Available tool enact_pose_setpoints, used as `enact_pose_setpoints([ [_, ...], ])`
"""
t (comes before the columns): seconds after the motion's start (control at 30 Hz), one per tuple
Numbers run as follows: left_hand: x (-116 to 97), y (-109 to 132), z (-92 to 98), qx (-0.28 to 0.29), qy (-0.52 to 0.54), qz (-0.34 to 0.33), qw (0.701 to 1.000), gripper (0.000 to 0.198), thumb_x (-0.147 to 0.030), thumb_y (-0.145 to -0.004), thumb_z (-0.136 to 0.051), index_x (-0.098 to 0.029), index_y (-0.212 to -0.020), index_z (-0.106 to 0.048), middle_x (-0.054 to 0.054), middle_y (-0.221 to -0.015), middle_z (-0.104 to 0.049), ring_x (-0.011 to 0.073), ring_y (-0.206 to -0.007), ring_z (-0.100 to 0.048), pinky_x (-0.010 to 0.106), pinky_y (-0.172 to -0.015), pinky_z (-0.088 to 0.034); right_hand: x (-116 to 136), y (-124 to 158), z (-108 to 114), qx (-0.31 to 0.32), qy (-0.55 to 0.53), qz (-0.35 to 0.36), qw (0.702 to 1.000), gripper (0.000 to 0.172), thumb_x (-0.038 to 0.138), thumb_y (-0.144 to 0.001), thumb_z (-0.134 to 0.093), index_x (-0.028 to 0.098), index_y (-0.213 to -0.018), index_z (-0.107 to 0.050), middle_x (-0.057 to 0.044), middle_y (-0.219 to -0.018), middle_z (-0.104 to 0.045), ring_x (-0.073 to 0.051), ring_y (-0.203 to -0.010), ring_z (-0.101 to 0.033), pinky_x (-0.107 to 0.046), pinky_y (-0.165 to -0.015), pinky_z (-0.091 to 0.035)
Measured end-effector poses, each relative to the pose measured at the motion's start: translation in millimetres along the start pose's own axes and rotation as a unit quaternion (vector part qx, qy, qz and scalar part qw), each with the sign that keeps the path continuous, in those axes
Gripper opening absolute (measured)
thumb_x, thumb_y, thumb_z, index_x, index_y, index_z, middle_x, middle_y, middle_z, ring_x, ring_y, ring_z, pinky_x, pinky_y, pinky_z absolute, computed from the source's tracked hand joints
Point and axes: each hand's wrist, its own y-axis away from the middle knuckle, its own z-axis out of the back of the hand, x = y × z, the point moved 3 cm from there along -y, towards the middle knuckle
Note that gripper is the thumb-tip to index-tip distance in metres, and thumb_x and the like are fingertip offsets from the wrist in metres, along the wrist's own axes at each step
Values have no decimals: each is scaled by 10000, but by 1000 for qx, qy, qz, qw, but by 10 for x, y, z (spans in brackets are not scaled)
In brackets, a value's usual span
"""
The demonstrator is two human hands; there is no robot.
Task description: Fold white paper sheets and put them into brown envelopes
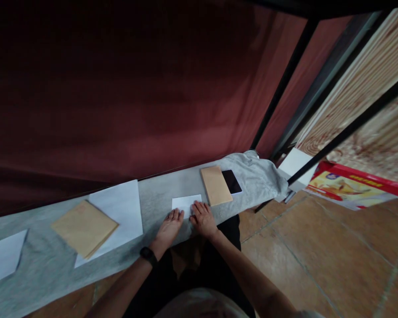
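Note:
A small white paper (185, 202) lies flat on the grey cloth-covered bench (155, 194) in front of me. My left hand (171, 224) rests at its lower left edge, fingers extended and laid on the paper. On its right side my right hand (203, 218) lies with its fingers spread over the edge. Neither hand is wrapped round anything. Just right of the paper is a brown envelope (216, 185), partly covering a dark phone or tablet (232, 182).
To the left, brown envelopes (84, 227) lie on a large white sheet (122, 207), with more white paper (5, 257) at the far left. A dark red curtain (135, 110) hangs behind. Black poles, a white box (296, 165) and a red-yellow box (351, 185) stand right.

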Motion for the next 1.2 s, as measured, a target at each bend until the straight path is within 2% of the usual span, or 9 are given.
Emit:
enact_pose_setpoints([
  [0.2, 60, -15, 280, -62, 92, 10, 994, 369, -108, -901, -399, -186, -1123, -684, 134, -1164, -728, 256, -1089, -671, 414, -999, -492, -40, -50, 81, 15, -46, -11, 999, 436, 293, -928, -626, 188, -1350, -618, -108, -1443, -590, -239, -1336, -530, -416, -1179, -346],
  [0.37, 259, -107, 589, -130, 189, 57, 972, 270, -366, -954, -450, -230, -991, -681, 65, -1008, -749, 234, -946, -684, 361, -882, -515, -126, -201, 254, -16, -181, -70, 981, 256, 207, -962, -526, 201, -1125, -724, -67, -1112, -754, -205, -1050, -685, -317, -985, -504],
  [0.53, 447, -183, 655, -210, 466, 187, 839, 371, -556, -788, -638, -208, -909, -680, -8, -734, -684, 171, -689, -629, 269, -635, -483, -181, -417, 325, -58, -240, -143, 958, 259, 324, -995, -477, 184, -1024, -692, -17, -802, -727, -173, -703, -672, -240, -604, -512],
  [0.63, 450, -132, 459, -211, 573, 243, 754, 508, -592, -732, -680, -174, -1022, -668, 12, -790, -703, 174, -715, -652, 274, -634, -495, -210, -495, 273, -81, -236, -184, 951, 207, 307, -975, -503, 195, -895, -658, 6, -693, -675, -162, -636, -641, -226, -562, -479],
  [0.7, 428, -66, 279, -188, 600, 265, 731, 561, -554, -716, -708, -161, -1112, -647, 18, -798, -708, 174, -693, -658, 282, -622, -500, -220, -523, 216, -85, -224, -196, 951, 168, 271, -961, -518, 192, -895, -650, -6, -688, -674, -170, -635, -643, -234, -576, -483],
  [0.8, 391, 1, 56, -144, 588, 270, 749, 589, -406, -733, -705, -161, -1256, -589, -29, -709, -671, 155, -609, -626, 272, -589, -488, -221, -540, 143, -84, -206, -204, 953, 155, 207, -940, -522, 179, -1000, -662, -52, -796, -716, -197, -718, -675, -266, -658, -515],
  [0.93, 360, -42, -62, -132, 515, 278, 800, 577, -232, -780, -606, -163, -1349, -538, -35, -716, -662, 156, -637, -630, 276, -638, -510, -173, -496, 106, -97, -156, -190, 964, 406, 136, -919, -491, 147, -1315, -583, -156, -1215, -683, -258, -1121, -639, -373, -959, -500],
  [1.07, 328, -111, -58, -159, 421, 260, 854, 495, -178, -806, -574, -157, -1300, -597, 23, -842, -689, 182, -757, -666, 314, -749, -544, -32, -320, 15, -80, -22, -83, 993, 547, 204, -944, -516, 136, -1484, -461, -170, -1519, -480, -297, -1400, -434, -465, -1134, -369],
  [1.2, 266, -83, -30, -179, 332, 232, 896, 455, -155, -851, -516, -154, -1295, -616, 116, -1115, -693, 220, -929, -689, 368, -882, -556, 75, -104, -161, -47, 47, -26, 997, 506, 346, -1004, -504, 177, -1480, -496, -128, -1547, -474, -283, -1429, -416, -453, -1178, -301],
])
